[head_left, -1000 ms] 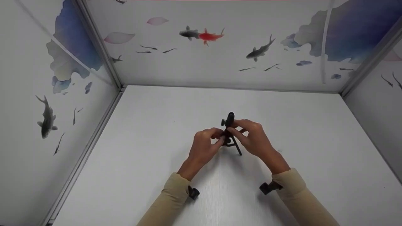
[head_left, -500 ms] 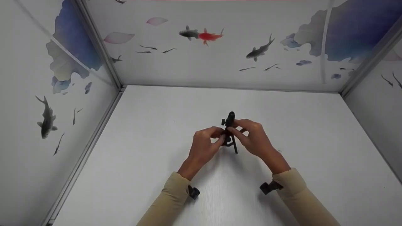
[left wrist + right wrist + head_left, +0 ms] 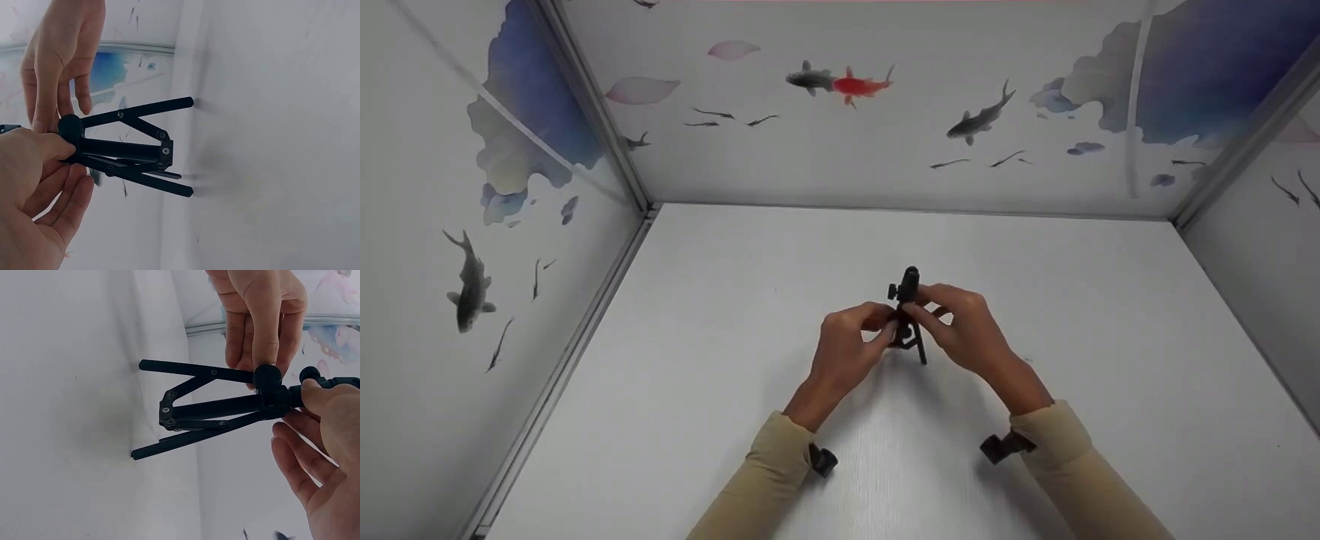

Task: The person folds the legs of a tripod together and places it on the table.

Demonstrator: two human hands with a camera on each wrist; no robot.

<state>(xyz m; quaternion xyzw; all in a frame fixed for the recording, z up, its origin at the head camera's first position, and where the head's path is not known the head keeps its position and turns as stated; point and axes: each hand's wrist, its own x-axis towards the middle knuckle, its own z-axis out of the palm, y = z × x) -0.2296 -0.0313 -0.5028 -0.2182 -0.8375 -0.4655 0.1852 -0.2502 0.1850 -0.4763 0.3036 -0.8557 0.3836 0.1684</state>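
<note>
A small black tripod (image 3: 911, 279) is held upright near the middle of the white table, its legs spread and pointing down. My left hand (image 3: 844, 345) pinches it at the collar between thumb and fingers, by a round knob (image 3: 268, 377). Slightly higher, my right hand (image 3: 971, 330) grips the neck with thumb and fingertips. In the left wrist view the legs (image 3: 152, 108) and their hinged braces show, joined to a centre column (image 3: 121, 148). A smaller knob (image 3: 892, 291) sticks out near the tripod's top. The fingers cover part of the neck and collar.
The white table (image 3: 720, 300) is bounded by a back wall (image 3: 870, 165) and side walls printed with fish and blue patches. Metal rails (image 3: 607, 255) run along the table's left edge. A black wrist camera (image 3: 823, 461) sits at the left cuff, another camera (image 3: 997, 450) at the right.
The tripod's visible near leg has swung left and a little up, closer under the column. Both hands keep nearly the same place and hold.
</note>
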